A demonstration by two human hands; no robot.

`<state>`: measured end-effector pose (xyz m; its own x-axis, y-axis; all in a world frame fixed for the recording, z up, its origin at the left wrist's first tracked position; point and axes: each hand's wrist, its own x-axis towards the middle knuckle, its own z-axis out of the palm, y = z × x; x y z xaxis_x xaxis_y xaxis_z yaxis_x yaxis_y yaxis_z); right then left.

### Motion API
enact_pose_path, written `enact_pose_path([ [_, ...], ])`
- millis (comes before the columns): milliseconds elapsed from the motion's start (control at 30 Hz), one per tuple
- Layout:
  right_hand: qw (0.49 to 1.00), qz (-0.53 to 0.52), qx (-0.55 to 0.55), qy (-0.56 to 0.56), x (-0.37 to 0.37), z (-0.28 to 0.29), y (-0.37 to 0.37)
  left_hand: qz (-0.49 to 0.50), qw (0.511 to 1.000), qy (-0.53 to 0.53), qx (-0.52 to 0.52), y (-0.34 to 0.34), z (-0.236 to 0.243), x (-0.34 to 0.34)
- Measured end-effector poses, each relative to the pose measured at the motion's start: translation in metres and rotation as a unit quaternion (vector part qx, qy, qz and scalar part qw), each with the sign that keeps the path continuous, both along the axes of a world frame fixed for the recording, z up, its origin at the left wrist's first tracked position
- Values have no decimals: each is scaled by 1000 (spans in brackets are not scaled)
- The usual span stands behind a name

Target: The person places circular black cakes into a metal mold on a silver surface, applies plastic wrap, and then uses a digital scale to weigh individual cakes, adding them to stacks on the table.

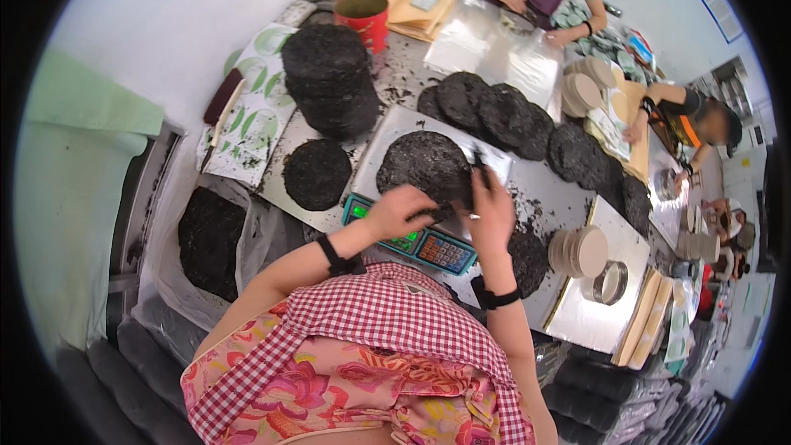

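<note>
A round, dark, crumbly cake (422, 166) lies on the metal plate of a teal digital scale (445, 252) with a lit green display. At the cake's near edge is my left hand (400, 210), its fingers curled in over a dark bit I cannot make out. My right hand (492, 210), with a ring on it, is at the cake's right side. Its fingertips are smeared by motion, and a dark, blurred piece shows beside them. Another dark cake (317, 175) lies flat left of the scale, and one more (527, 262) is partly hidden behind my right wrist.
A tall stack of dark cakes (329, 82) stands back left, near a red tin (362, 21) and a brush (221, 111). Overlapping cakes (503, 115) run along the right. Pale discs (589, 251) and a metal ring (610, 283) sit right. A bag (210, 239) holds dark material. Co-workers sit opposite.
</note>
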<state>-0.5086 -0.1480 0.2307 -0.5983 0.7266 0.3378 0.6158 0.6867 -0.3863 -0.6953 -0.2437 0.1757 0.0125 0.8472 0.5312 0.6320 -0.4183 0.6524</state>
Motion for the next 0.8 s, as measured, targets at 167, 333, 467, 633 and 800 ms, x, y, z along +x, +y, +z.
enact_pose_path([
  [167,992,-58,-10,110,21,-1,1,289,947,-133,-50,-31,-15,-83],
  [333,790,-233,-164,543,101,-26,37,373,905,-206,-10,-58,-5,-146],
  [467,505,-267,-493,656,150,-71,34,265,946,-160,-93,-36,43,-122],
  [633,411,-260,-563,668,121,-87,-15,128,953,134,-240,20,-31,-18],
  [800,596,-292,-496,560,107,-120,-16,-121,968,35,-216,72,-49,69],
])
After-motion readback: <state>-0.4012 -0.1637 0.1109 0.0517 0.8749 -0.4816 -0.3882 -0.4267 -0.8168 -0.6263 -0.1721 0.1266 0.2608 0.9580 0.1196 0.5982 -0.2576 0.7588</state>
